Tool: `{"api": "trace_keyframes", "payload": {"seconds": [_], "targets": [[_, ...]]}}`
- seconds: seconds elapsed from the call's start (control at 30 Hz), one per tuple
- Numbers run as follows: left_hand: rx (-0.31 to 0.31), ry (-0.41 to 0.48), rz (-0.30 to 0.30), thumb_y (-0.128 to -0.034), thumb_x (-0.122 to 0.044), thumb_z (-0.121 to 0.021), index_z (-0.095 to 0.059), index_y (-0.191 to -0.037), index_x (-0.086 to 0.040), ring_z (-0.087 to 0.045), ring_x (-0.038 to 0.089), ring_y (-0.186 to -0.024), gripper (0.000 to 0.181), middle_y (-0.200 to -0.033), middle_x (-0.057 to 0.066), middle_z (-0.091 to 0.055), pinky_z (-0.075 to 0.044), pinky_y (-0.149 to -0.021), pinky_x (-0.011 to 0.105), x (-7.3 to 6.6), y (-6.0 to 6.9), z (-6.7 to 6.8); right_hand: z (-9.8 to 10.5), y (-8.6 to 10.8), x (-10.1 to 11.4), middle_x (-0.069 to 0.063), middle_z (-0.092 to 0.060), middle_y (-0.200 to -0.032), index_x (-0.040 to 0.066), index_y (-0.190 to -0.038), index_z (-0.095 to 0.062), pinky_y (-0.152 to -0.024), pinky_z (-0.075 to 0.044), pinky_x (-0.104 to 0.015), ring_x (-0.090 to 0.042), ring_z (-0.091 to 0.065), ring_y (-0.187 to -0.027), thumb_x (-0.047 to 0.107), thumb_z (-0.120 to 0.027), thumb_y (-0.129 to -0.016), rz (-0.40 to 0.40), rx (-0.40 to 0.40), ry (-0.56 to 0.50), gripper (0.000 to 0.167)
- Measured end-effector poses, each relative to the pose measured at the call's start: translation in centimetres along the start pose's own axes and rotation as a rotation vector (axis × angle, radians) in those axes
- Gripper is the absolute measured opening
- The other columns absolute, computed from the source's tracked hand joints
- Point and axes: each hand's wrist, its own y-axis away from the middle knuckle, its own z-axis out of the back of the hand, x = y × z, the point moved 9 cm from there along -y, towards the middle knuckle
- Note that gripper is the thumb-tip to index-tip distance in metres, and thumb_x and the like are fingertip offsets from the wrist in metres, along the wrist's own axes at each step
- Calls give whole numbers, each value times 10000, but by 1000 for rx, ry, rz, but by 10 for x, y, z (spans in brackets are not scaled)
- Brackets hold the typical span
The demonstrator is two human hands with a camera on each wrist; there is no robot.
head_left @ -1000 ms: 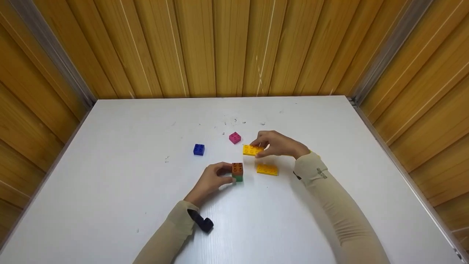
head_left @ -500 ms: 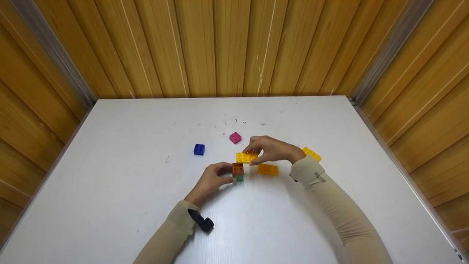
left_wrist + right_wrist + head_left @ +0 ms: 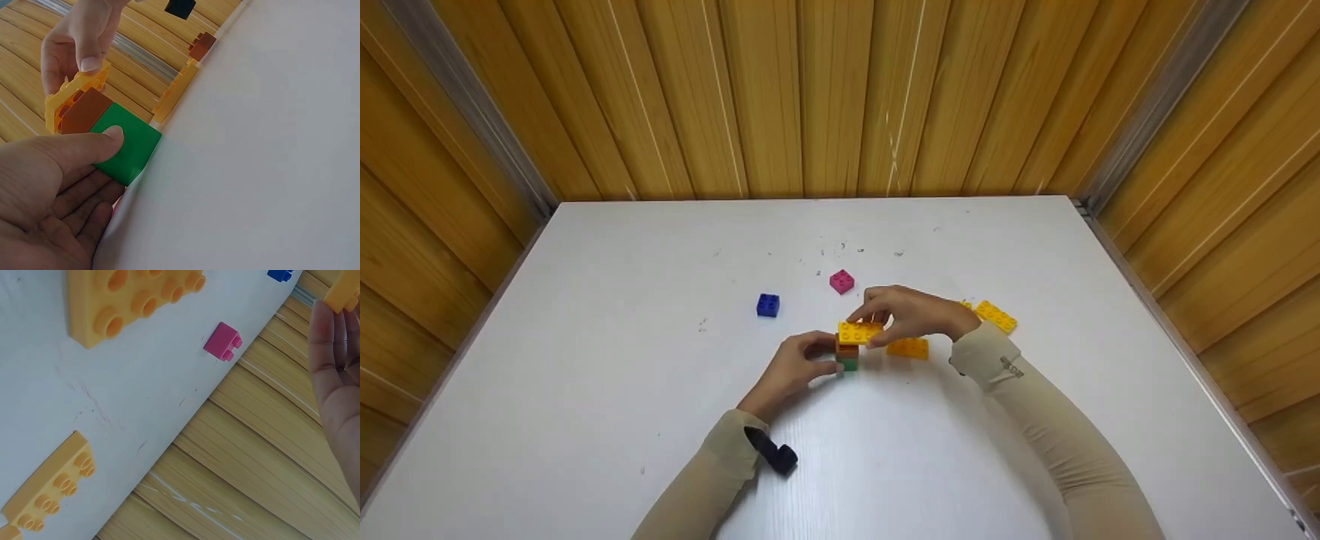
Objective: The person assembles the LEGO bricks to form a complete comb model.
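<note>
In the left wrist view, the left hand (image 3: 62,185) pinches a green brick (image 3: 128,143) with an orange-brown brick (image 3: 85,111) on top of it. The right hand (image 3: 84,42) pinches a yellow studded brick (image 3: 59,100), tilted against the top of the orange-brown one. Seen from the head, the left hand (image 3: 793,371) grips the stack from the left, and the right hand (image 3: 913,311) has the yellow brick (image 3: 858,333) over the stack from the right. Whether the yellow brick is joined to the stack I cannot tell.
On the white table (image 3: 660,255) lie a blue brick (image 3: 768,305), a pink brick (image 3: 841,282) behind the hands, a yellow brick (image 3: 909,349) beside the stack and another yellow brick (image 3: 996,316) by the right wrist. Wood-patterned walls (image 3: 832,97) surround the table.
The right hand has moved left and toward the person, bringing its yellow brick from behind and right of the stack to its top. The left hand has stayed in place around the stack.
</note>
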Motion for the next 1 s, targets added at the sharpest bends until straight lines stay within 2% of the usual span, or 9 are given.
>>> {"api": "trace_keyframes", "payload": {"seconds": [0.37,0.67,0.9,1.0], "targets": [[4,4,8,-818,-132,-755,-640,-1215,-107,-608,222,-1128,413,-1201,56,-668,-447,-1057,397,1,0,0,-5,-1,6,-28,-572,-969,148,-1239,-662,-882,-543,-301,-163,-627,-964,215,-751,-835,6,33,24,420],[6,8,0,-816,-152,-761,-647,-1208,-115,-610,222,-1130,410,-1196,52,-670,-453,-1052,396,1,1,-1,-6,-2,9,-9,-585,-997,149,-1239,-663,-895,-533,-322,-158,-607,-964,220,-753,-834,-52,70,48,421],[8,37,-20,-832,-98,-735,-630,-1223,-73,-607,252,-1148,405,-1227,102,-655,-456,-1047,402,0,0,-1,-4,-3,9,-12,-603,-991,136,-1212,-677,-828,-496,-282,-161,-560,-921,218,-762,-823,-61,62,83,407],[11,31,-8,-833,-100,-735,-630,-1227,-85,-604,242,-1150,408,-1228,89,-655,-453,-1052,396,1,0,-1,-5,-4,7,-12,-601,-992,138,-1214,-676,-820,-481,-267,-159,-539,-914,215,-763,-821,-72,66,85,410]]}}
